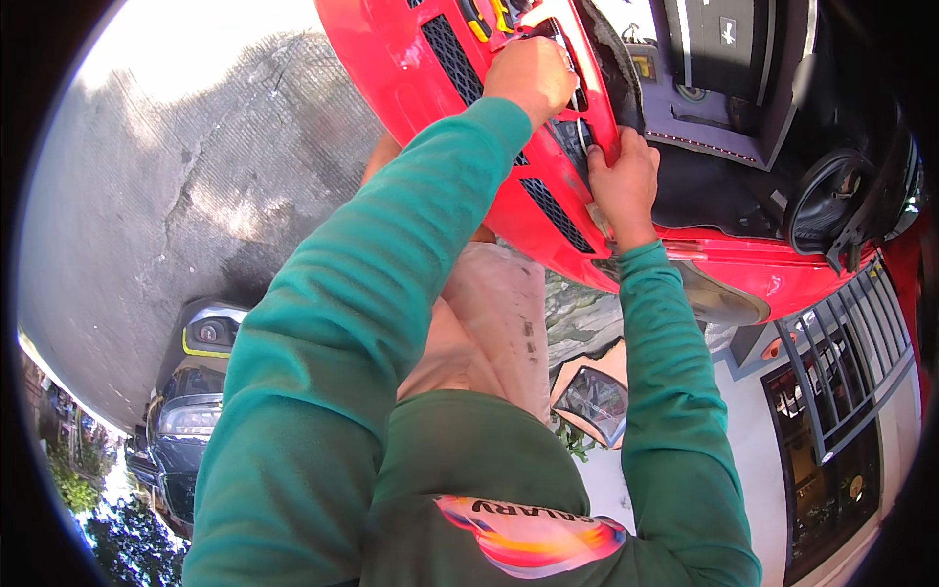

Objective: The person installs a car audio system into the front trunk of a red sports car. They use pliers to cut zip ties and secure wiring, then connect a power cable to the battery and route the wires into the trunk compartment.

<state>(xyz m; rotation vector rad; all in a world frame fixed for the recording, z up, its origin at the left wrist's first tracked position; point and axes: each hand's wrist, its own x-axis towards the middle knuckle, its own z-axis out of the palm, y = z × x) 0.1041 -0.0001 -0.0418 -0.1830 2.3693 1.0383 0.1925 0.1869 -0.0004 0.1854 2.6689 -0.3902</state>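
Note:
A red car body panel (399,61) with black mesh inserts (453,64) curves across the top of the head view. My left hand (533,78) is closed at a slot in this panel; its fingertips and whatever they hold are mostly hidden. A thin pale strip or cable (580,129) runs along the slot between my hands. My right hand (626,184) grips the red edge beside the slot, thumb on the inner side and fingers wrapped over it. Two yellow-and-black handled tools (476,18) lie on the panel just beyond my left hand.
Right of the panel, the open car compartment holds a dark speaker-like box (719,49) and a round black part (831,196). A dark vehicle (196,416) stands at the lower left on grey concrete (264,147). A metal railing (851,362) is at the right.

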